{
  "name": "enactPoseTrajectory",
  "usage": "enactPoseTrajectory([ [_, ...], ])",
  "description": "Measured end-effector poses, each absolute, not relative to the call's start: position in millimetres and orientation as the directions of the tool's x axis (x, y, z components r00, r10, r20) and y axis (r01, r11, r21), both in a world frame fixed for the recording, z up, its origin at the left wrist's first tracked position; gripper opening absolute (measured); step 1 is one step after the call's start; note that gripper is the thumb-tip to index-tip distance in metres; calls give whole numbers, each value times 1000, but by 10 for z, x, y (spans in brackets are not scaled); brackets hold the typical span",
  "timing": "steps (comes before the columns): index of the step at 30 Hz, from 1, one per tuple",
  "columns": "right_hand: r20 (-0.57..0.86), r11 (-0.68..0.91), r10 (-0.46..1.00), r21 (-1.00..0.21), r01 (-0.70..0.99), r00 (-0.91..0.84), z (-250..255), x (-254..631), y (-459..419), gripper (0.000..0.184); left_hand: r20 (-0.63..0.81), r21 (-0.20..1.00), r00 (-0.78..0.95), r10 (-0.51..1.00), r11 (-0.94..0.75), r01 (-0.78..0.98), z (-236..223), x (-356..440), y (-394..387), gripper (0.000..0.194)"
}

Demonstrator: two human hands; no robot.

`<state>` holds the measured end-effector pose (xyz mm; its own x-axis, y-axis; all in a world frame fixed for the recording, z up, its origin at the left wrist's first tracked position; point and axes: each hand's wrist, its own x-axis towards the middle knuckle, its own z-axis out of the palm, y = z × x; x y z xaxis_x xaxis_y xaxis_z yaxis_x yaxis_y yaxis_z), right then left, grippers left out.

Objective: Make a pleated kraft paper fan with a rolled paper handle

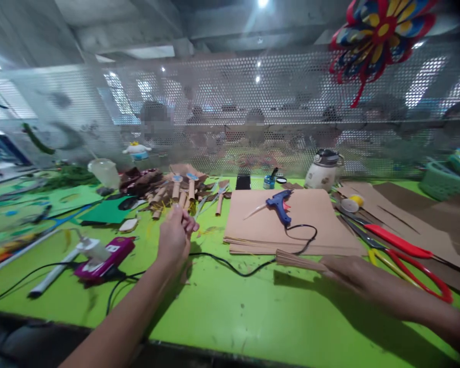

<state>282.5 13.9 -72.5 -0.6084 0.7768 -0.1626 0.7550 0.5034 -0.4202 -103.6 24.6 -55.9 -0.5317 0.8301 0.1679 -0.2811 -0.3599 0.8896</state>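
Observation:
My right hand [345,271] grips a thin stack of brown paper strips [297,259] by one end, just above the green table [230,312]. My left hand [176,232] reaches toward the small rolled paper tubes [191,189], its fingers curled together; what lies between the fingertips is hidden. Several of these tubes rest in a heap with crumpled brown paper [141,180]. Between and beyond my hands, a blue glue gun [279,208] lies on a pile of brown paper sheets [249,225].
Red-handled scissors [421,271] and a red-handled tool [398,239] lie to the right. A purple power strip [107,260] sits at left, with a black cord [230,267] crossing the table. A jug [322,171] stands before the perforated screen [222,102]; a green basket [444,181] is far right.

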Motion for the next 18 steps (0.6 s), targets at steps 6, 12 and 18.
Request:
enactPoseTrajectory([
  [6,-142,496,790,-425,757,-597,-723,2814,120,44,127,870,-553,824,-360,-337,-575,-1079,253,37],
  [12,-151,499,789,-407,765,-595,-679,2777,96,41,117,880,-531,839,-335,-336,-580,-1093,274,39],
  [18,-155,569,754,-332,752,-639,-589,2725,163,34,129,939,-493,860,-266,-218,-580,-1329,319,22],
])
